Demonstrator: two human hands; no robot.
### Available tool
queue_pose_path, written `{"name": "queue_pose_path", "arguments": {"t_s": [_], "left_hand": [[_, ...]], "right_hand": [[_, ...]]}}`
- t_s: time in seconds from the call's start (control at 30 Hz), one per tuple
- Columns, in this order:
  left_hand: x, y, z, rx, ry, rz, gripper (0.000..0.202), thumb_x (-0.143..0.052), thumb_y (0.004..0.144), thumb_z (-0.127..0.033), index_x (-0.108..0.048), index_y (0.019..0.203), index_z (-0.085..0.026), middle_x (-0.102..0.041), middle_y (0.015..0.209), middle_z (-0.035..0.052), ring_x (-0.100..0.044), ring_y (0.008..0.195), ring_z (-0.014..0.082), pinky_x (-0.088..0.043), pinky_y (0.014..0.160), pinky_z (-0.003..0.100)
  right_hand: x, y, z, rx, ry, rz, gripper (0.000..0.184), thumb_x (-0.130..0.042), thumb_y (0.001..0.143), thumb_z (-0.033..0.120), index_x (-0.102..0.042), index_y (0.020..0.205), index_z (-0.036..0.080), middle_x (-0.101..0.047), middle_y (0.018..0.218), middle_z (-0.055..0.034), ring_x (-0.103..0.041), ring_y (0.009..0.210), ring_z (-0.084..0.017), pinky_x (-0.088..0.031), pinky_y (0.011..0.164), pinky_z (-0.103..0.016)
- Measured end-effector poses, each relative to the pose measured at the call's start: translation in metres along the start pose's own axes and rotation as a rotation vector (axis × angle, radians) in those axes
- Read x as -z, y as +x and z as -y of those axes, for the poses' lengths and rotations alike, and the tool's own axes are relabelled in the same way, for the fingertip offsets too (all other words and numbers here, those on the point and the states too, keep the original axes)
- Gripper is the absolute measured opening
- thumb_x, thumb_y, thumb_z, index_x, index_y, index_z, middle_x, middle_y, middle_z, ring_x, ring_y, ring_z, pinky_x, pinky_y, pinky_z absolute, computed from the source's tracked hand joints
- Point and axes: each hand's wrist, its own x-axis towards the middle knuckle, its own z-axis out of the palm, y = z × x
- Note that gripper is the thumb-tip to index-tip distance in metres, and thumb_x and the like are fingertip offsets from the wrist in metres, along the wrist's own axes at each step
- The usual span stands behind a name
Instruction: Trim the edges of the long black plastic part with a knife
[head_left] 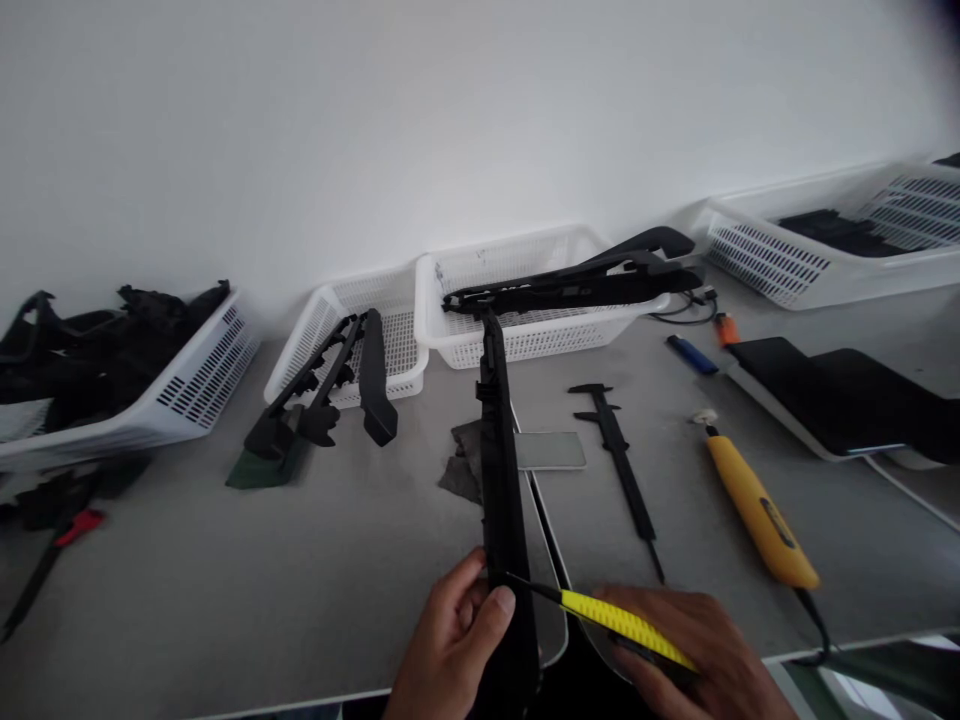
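My left hand [454, 645] grips the near end of a long black plastic part [499, 470] that stretches away from me over the grey table [300, 580]. My right hand [694, 655] holds a yellow-handled tool [622, 622]. The tool's thin dark tip touches the black part just above my left thumb. A dark grey cloth [463, 462] and a small grey flat plate [549, 451] lie beside the part's far half.
Several white baskets with black parts line the wall: far left [191, 385], centre-left [401, 350], centre [540, 335], far right [787, 265]. A black caliper [621, 470], yellow knife [761, 515], blue lighter [691, 354], orange lighter [724, 328], and dark tablets [840, 395] lie right; a red-tipped tool [56, 550] lies left.
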Motion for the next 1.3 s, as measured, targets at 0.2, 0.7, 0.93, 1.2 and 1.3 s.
{"name": "queue_pose_path", "arguments": {"t_s": [0.2,0.7,0.93,1.2,1.3], "left_hand": [[0.003,0.007,0.01,-0.076,0.075,0.018,0.073,-0.085,0.078,-0.069,-0.077,0.133,-0.022,-0.081,0.104,0.0088,-0.077,0.101,0.029,-0.061,0.092,0.035],[-0.008,0.002,0.0,-0.118,0.119,-0.001,0.06,-0.088,0.078,-0.059,-0.081,0.123,-0.02,-0.083,0.11,0.0116,-0.075,0.11,0.0325,-0.06,0.094,0.031],[-0.007,0.005,-0.001,-0.135,0.157,0.081,0.059,-0.083,0.084,-0.062,-0.08,0.125,-0.02,-0.082,0.098,0.0104,-0.077,0.097,0.0305,-0.062,0.088,0.034],[-0.006,0.002,0.004,-0.085,0.047,0.034,0.075,-0.084,0.079,-0.069,-0.073,0.136,-0.021,-0.083,0.116,0.0137,-0.077,0.115,0.0356,-0.063,0.093,0.038],[-0.003,0.002,0.001,-0.024,0.002,0.066,0.086,-0.083,0.079,-0.071,-0.065,0.148,-0.021,-0.085,0.11,0.0123,-0.079,0.109,0.0342,-0.062,0.094,0.039]], "right_hand": [[-0.006,-0.005,-0.006,-0.043,-0.011,-0.006,0.037,-0.049,0.112,0.049,-0.079,0.115,0.027,-0.086,0.097,-0.0044,-0.083,0.079,-0.02,-0.066,0.065,-0.023],[-0.012,-0.009,-0.012,-0.051,-0.02,-0.036,0.035,-0.05,0.111,0.046,-0.077,0.121,0.025,-0.086,0.102,-0.0041,-0.084,0.08,-0.018,-0.065,0.066,-0.02],[-0.017,-0.011,-0.013,-0.018,-0.085,-0.112,0.029,-0.052,0.111,0.041,-0.075,0.118,0.024,-0.086,0.098,-0.0033,-0.083,0.078,-0.017,-0.065,0.067,-0.02],[-0.019,-0.016,-0.013,-0.004,-0.125,-0.174,0.032,-0.053,0.11,0.046,-0.077,0.113,0.025,-0.086,0.093,-0.0029,-0.083,0.077,-0.019,-0.064,0.066,-0.023],[-0.02,-0.016,-0.012,-0.027,-0.086,-0.136,0.031,-0.052,0.11,0.044,-0.077,0.114,0.024,-0.085,0.094,-0.0035,-0.083,0.078,-0.019,-0.064,0.066,-0.024]]}}
